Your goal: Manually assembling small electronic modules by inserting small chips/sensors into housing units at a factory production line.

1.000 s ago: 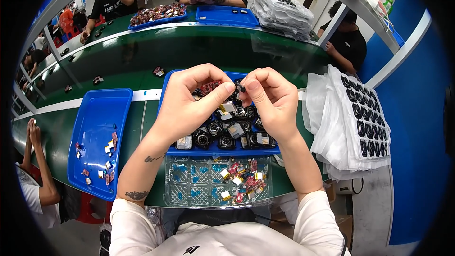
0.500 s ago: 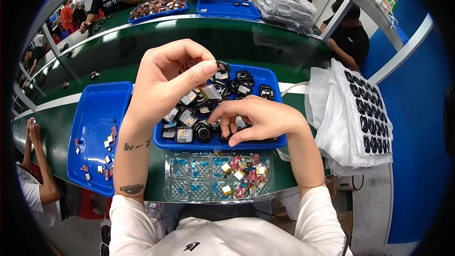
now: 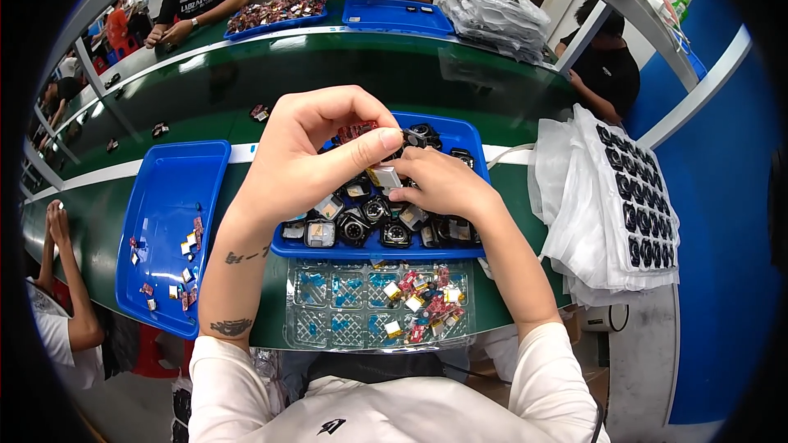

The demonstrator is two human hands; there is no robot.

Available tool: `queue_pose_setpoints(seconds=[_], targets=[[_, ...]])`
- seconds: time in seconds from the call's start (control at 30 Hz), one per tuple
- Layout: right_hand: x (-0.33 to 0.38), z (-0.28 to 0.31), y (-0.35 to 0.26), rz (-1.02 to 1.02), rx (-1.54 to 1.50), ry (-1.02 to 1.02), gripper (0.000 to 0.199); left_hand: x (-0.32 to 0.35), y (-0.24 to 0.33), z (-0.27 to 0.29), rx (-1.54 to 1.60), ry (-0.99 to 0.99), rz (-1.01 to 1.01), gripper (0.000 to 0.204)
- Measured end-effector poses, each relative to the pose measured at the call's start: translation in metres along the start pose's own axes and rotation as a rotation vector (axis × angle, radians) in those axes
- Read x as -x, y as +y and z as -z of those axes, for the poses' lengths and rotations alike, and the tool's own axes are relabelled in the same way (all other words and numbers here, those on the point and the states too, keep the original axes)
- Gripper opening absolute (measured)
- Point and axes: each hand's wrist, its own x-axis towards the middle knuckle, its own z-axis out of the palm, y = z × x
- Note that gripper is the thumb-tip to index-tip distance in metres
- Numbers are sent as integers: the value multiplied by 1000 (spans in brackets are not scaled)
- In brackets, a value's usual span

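My left hand [image 3: 320, 143] is raised over a blue tray [image 3: 369, 253], thumb and index finger pinching a small watch assembly. A red circuit board [image 3: 355, 129] shows behind the thumb, and a silver battery [image 3: 384, 176] hangs below. My right hand [image 3: 451, 184] reaches in from the right. Its thumb and fingertips meet at the battery's right edge; the exact contact is partly hidden. Beneath both hands, the tray holds many black square watch bodies [image 3: 319, 233], some with pale backs and some showing round sensors.
A clear compartment tray [image 3: 341, 299] in front of me holds red boards, batteries and blue bits. Another blue tray [image 3: 168, 189] at left has a few parts. At right stand stacked white sheets with black watch pieces [image 3: 636, 189]. A green conveyor [image 3: 345, 70] runs beyond; co-workers sit around.
My right hand has risen from low over the blue tray to the hanging battery. My left hand has shifted slightly right and down. Another part now lies on the conveyor at left.
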Motion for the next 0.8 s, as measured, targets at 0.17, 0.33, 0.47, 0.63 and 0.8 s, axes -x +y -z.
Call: queue_pose_setpoints(seconds=[0.17,0.33,0.47,0.63,0.8], targets=[[1,-4,4,118,115,180,41,-1,-1,-4,-59,28,76,14],[-4,4,0,-88,-129,-18,37,-2,-7,-8,-184,57,89,13],[-6,11,3,-28,-312,157,24,-2,-16,-11,-265,97,104,14],[-1,29,-6,-136,-1128,314,16,-5,-27,-12,-383,152,188,14],[5,36,-21,-32,-1221,424,23,-6,-32,-16,-466,201,243,15]])
